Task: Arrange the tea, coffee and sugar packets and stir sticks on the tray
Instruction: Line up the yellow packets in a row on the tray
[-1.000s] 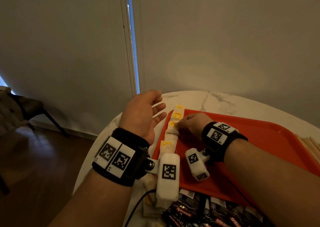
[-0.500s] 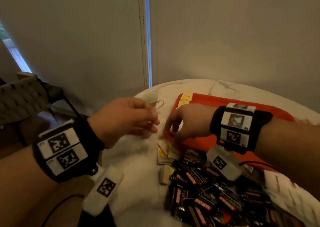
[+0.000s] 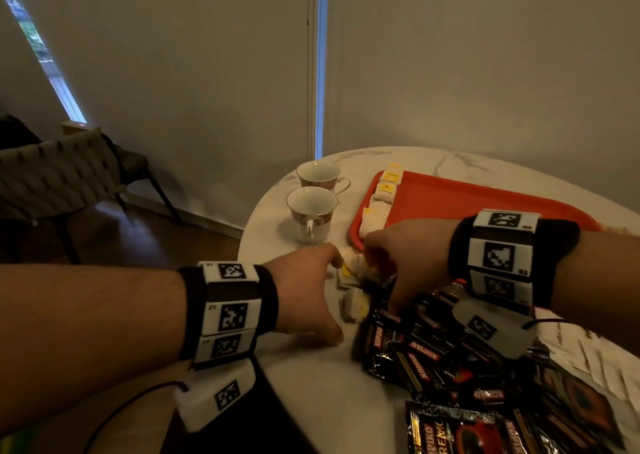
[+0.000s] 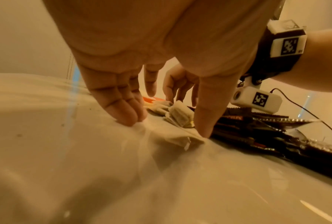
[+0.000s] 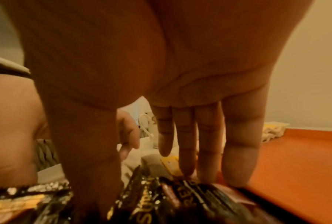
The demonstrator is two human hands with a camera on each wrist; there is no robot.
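Both hands have dropped from the red plastic tray (image 3: 485,197) to the white marble surface (image 3: 311,384). Left hand (image 3: 304,290), grip spread, presses a loose paper tea bag (image 4: 178,138); right hand (image 3: 405,256), straight-fingered, touches black coffee sachets (image 3: 426,353).

The round marble table (image 3: 311,401) is carrying everything in front of me. Two teacups (image 3: 313,212) are standing near its far left edge, and the red tray (image 3: 485,200) is lying beside them toward the far edge. Loose tea bags (image 3: 353,306) are lying just off the tray's near left corner, touching a heap of black coffee packets (image 3: 450,367) spreading toward the near right edge.
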